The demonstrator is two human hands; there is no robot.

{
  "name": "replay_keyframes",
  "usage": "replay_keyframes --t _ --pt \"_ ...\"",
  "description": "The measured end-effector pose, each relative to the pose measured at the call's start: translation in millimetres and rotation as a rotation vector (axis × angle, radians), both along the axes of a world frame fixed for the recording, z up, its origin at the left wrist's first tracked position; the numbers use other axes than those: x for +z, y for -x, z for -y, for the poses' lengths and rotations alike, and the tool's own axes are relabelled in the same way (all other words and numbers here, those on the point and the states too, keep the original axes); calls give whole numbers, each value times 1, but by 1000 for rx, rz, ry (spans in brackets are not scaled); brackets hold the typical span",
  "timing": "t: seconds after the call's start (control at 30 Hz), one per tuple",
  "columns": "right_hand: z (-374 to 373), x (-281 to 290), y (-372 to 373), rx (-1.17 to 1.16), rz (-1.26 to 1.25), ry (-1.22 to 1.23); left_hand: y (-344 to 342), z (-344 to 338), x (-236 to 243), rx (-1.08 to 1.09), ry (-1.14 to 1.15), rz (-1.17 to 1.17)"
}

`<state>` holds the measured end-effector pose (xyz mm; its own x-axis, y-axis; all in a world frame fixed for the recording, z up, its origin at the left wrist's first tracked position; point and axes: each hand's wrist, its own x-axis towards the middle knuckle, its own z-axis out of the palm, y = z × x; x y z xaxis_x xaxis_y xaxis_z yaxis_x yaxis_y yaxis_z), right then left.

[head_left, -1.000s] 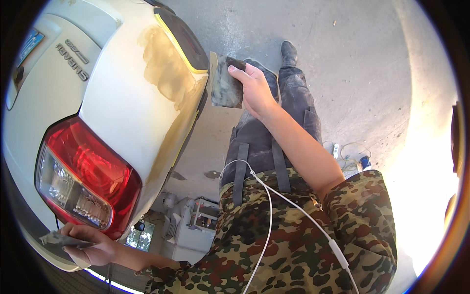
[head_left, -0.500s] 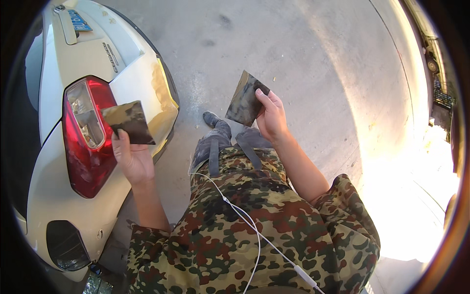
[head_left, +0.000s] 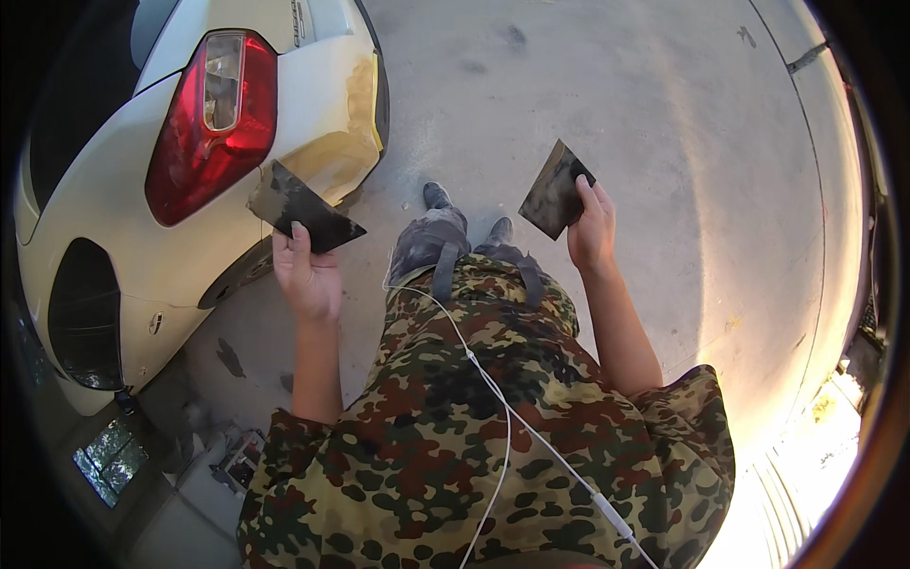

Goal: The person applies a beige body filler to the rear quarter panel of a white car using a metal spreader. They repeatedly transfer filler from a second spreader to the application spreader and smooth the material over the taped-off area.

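My left hand (head_left: 308, 275) pinches a worn dark piece of sandpaper (head_left: 308, 213) by its lower edge, thumb on top. The sheet is bent, with a dusty tan patch at its left end. It is held in front of the rear corner of a white car (head_left: 123, 213); from this angle I cannot tell whether it touches. Out to the right, my right hand (head_left: 592, 228) grips a second piece of sandpaper (head_left: 555, 194), flat and tilted, grey dust smeared over its dark face. That one is held up over the concrete, well apart from the car.
The car's red tail light (head_left: 204, 142) and a tan filler patch (head_left: 332, 147) with a yellow edge are at upper left. Grey concrete floor (head_left: 645, 104) stretches right to a sunlit strip. A white cable (head_left: 507, 408) hangs down my camouflage top. Assorted clutter (head_left: 227, 455) lies at lower left.
The car has shifted upward in view, and my feet stand differently. Both hands sit farther right in the picture, still holding their sheets. The left sheet has tilted, its right end lower.
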<state>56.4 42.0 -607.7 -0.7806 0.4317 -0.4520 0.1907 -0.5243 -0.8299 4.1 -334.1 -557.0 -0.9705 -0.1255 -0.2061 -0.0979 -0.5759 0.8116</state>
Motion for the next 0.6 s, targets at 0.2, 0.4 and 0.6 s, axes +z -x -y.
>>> replay_keyframes --t 0.2,0.4,0.6 --pt "24 -10 -11 85 97 -41 -28 24 13 75 112 -34" --pt "47 1 1 121 132 -142 -27 32 54 137 285 -151" --pt "129 -26 64 235 191 -627 31 105 63 249 532 -267"
